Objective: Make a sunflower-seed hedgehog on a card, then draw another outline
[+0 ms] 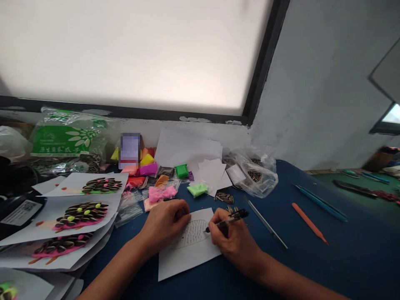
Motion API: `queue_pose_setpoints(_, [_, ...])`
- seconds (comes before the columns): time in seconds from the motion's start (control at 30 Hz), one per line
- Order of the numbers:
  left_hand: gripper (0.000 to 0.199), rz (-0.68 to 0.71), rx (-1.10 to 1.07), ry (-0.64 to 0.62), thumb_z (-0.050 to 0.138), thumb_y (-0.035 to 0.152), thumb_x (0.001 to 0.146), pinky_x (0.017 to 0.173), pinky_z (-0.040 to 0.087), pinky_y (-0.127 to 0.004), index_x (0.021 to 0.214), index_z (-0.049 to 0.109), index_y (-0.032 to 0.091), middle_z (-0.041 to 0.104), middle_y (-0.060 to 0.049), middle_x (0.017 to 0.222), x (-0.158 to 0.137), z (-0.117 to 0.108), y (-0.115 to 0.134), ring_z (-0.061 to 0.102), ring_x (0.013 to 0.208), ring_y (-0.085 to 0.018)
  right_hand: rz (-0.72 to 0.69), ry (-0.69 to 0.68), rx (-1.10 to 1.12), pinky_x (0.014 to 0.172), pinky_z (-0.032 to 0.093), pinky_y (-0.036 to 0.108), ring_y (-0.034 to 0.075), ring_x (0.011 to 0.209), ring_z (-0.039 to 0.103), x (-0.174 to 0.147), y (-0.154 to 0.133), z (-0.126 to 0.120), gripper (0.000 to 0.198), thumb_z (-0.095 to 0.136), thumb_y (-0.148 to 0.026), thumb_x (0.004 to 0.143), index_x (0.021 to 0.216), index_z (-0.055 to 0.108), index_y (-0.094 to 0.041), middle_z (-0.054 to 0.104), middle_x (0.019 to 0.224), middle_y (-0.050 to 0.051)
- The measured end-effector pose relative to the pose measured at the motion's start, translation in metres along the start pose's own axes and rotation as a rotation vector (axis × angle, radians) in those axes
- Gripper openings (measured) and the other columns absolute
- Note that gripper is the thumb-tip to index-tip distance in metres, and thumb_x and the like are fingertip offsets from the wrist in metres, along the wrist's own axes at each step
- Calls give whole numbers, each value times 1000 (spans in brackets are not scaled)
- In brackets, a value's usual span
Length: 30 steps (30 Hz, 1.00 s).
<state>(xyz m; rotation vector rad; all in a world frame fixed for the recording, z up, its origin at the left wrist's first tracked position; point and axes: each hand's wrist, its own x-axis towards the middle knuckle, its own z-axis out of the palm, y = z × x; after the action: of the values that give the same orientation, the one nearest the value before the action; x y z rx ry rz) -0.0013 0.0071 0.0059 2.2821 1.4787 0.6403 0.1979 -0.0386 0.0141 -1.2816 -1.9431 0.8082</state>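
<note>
A white sheet of paper [178, 264] lies on the blue table in front of me. On it is a rounded pencil-like outline, its inside filled with rows of short marks. My right hand [233, 235] is closed around a black pen [225, 223], whose tip is at the right part of the drawing. Curled at the sheet's upper left, my left hand [167, 223] holds it down with thumb and fingers; part of the drawing's left side is close to them. Just beyond the sheet, a small pile of sunflower seeds [223, 197] lies beside a light-green clay packet [198, 190].
Finished seed pictures on paper [90, 218] are stacked at left. Behind are coloured clay packets [148, 169], a green seed bag [62, 139] and a clear bag of seeds [258, 177]. A grey stick [265, 223], an orange tool [309, 223] and blue tweezers [321, 203] lie right.
</note>
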Motion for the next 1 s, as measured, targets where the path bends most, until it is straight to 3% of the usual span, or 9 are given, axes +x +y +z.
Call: queue_pose_setpoints(1.0, [13, -6, 13, -12, 55, 30, 81, 54, 30, -25, 79, 65, 22, 60, 3, 64, 0, -3, 3, 53, 59, -14, -13, 31, -13, 46, 28, 22, 9, 47, 38, 0, 0, 0, 18, 47, -20, 85, 67, 43, -20, 38, 54, -6])
